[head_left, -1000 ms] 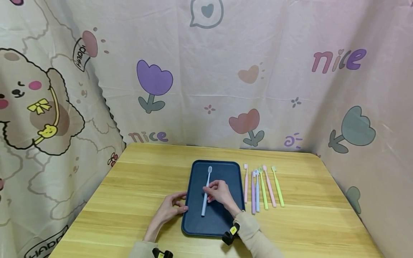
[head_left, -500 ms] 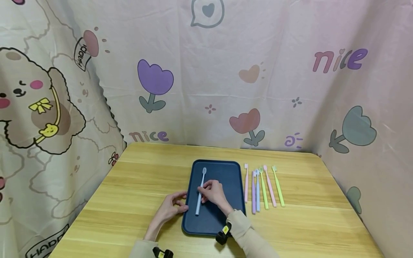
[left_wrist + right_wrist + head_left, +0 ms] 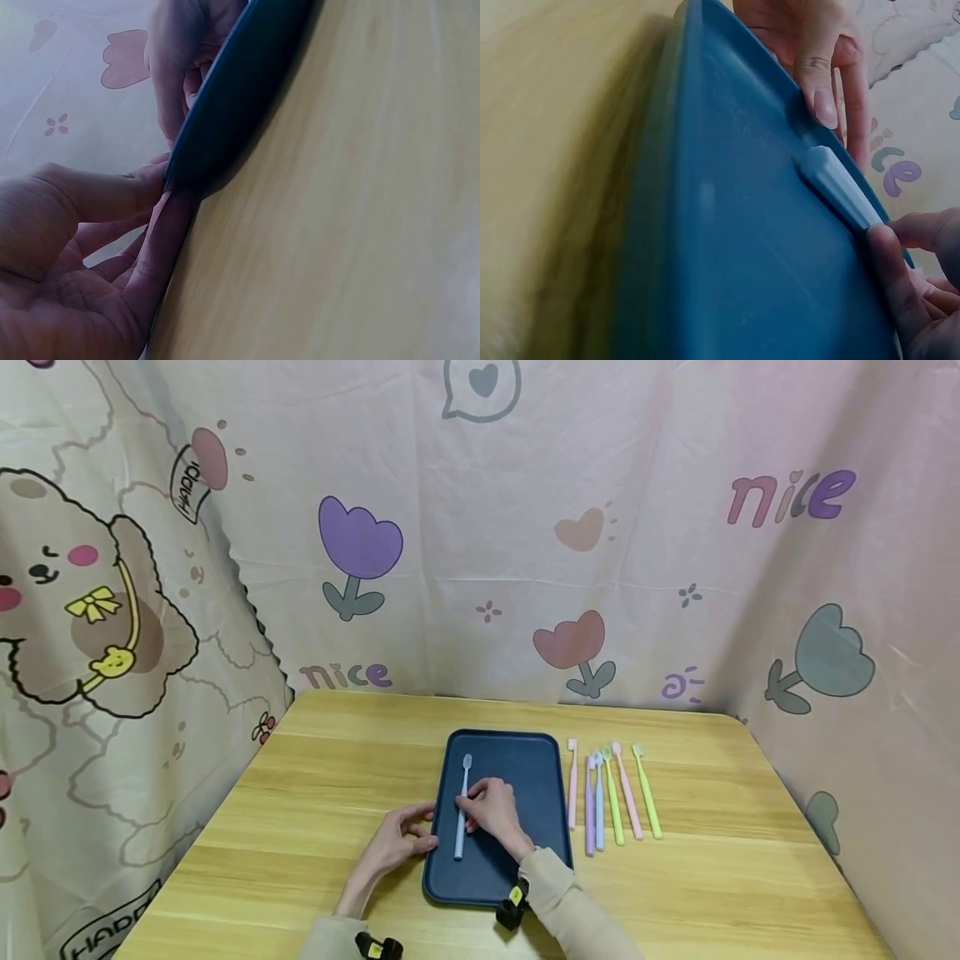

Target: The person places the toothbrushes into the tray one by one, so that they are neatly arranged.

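Note:
A light blue toothbrush [image 3: 460, 840] lies lengthwise over the left part of a dark blue tray [image 3: 521, 760], its head pointing away. My right hand [image 3: 492, 810] pinches it around the middle of its handle. In the right wrist view, the thick end of the toothbrush [image 3: 838, 182] rests close over the tray floor beside the rim, with thumb and forefinger on the handle. My left hand [image 3: 397, 843] holds the tray's left edge. The left wrist view shows that thumb at the rim of the tray [image 3: 232, 105] and a finger against its outer side.
Right of the tray, several toothbrushes lie roughly side by side on the wooden table [image 3: 300, 768]: a pink toothbrush [image 3: 573, 785] nearest the tray, then a purple toothbrush [image 3: 589, 810], and a green toothbrush [image 3: 647, 793] farthest right. A patterned curtain [image 3: 480, 527] hangs behind the table.
My right hand has moved left across the tray with the light blue toothbrush, which now stands straighter and nearer the left rim. The left hand stays at the tray's edge.

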Tool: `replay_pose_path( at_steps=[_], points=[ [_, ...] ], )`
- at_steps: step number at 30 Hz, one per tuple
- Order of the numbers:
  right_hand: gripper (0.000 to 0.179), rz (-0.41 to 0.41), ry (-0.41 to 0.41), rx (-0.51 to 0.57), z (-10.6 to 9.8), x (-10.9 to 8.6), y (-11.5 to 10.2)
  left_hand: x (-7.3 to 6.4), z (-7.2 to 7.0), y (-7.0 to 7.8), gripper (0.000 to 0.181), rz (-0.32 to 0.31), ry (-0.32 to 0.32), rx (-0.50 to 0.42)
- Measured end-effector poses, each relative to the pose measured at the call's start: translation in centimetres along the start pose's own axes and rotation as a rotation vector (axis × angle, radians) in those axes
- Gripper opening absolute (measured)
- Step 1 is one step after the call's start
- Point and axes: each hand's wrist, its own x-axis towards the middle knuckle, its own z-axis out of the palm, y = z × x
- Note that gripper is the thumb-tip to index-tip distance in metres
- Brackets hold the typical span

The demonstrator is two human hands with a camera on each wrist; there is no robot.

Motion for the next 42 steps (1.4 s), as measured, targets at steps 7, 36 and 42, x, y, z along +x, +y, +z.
replay_pose_path(
  at_steps=[7,36,42],
  points=[
    [0.026,0.001,-0.025,0.003,-0.3,-0.5,0.1,0.1,0.0,0.1,0.060,-0.010,-0.005,0.003],
    [0.040,-0.025,-0.062,0.040,0.6,-1.8,-0.1,0.1,-0.1,0.1,0.061,-0.009,-0.007,0.012],
    [0.038,-0.022,-0.049,0.022,0.8,-1.8,0.0,0.0,0.0,-0.1,0.061,-0.012,-0.007,0.002]
  ],
)
